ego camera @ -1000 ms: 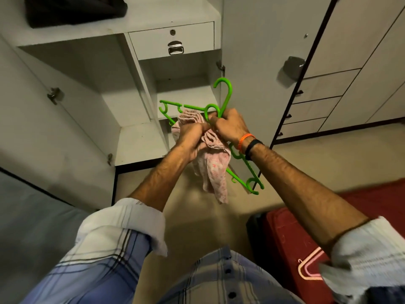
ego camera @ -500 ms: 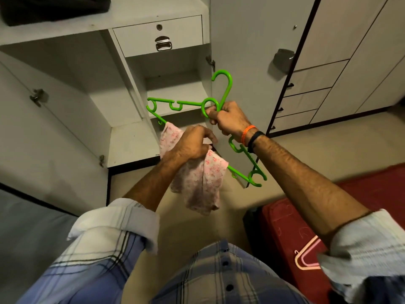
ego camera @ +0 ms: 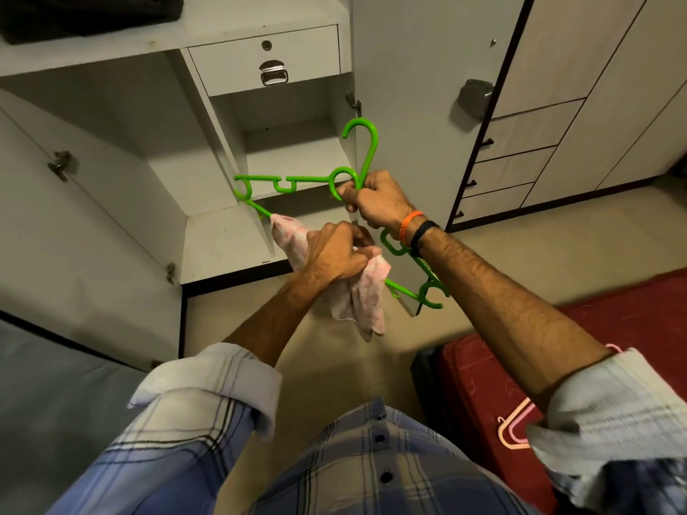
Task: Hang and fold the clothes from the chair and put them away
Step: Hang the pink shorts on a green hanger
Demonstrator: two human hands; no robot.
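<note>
A green plastic hanger (ego camera: 297, 179) is held up in front of the open wardrobe. My right hand (ego camera: 375, 200) grips it at the neck, just under the hook. A small pink patterned cloth (ego camera: 362, 291) drapes over the hanger's lower bar and hangs down. My left hand (ego camera: 334, 254) is curled round the cloth at the bar, bunching it. One end of the cloth (ego camera: 284, 226) reaches toward the hanger's left tip.
The open white wardrobe has shelves (ego camera: 293, 150), a small locked drawer (ego camera: 265, 59) and an open door (ego camera: 74, 202) at left. A dark garment (ego camera: 85, 13) lies on the top shelf. A red surface (ego camera: 494, 377) at lower right carries a pink hanger (ego camera: 515, 433).
My left hand has pulled the pink cloth down from the hanger's top to the lower bar and spread it leftward. My right hand keeps its grip on the neck.
</note>
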